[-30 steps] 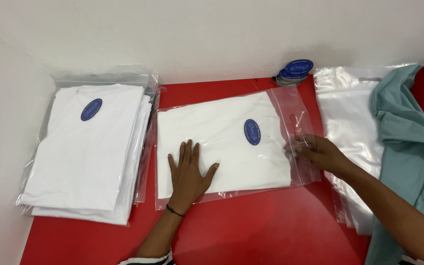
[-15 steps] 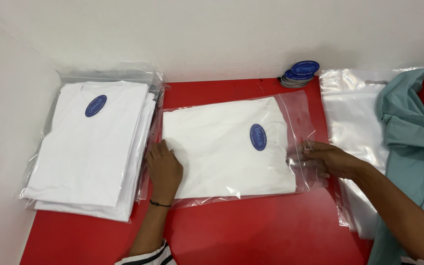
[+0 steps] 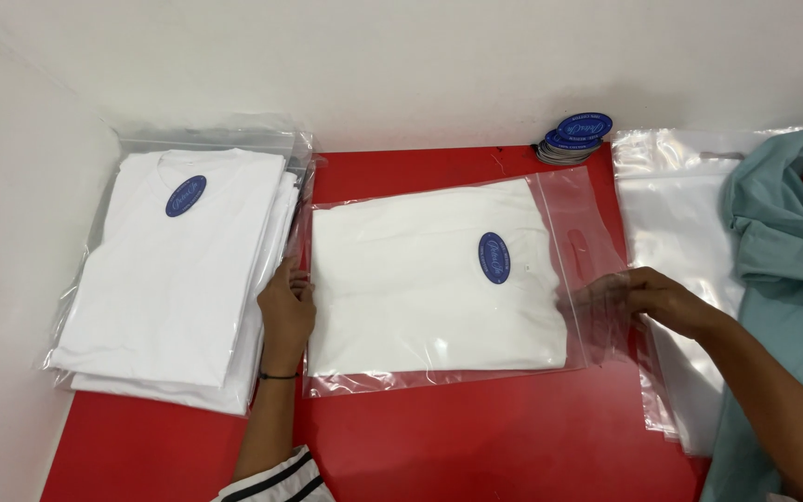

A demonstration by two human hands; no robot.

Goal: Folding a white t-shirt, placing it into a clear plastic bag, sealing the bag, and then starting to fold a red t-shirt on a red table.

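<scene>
Head view: the left hand [image 3: 285, 311] is lying flat, fingers extended, against the left edge of the clear bag holding a folded white shirt [image 3: 439, 284], while the right hand [image 3: 648, 299] is pinching the bag's open flap [image 3: 587, 270] at its right end. The bagged shirt is lying mid-worktop [image 3: 476, 437]. A stack of bagged white shirts [image 3: 178, 270] is sitting just left; empty clear bags [image 3: 680, 242], a teal garment [image 3: 783, 270] and blue oval stickers [image 3: 573, 135] are lying right and far.

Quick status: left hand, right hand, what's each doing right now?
Left hand: open, flat against the left edge of the bagged white shirt.
Right hand: fingers pinching the bag's open flap.
</scene>
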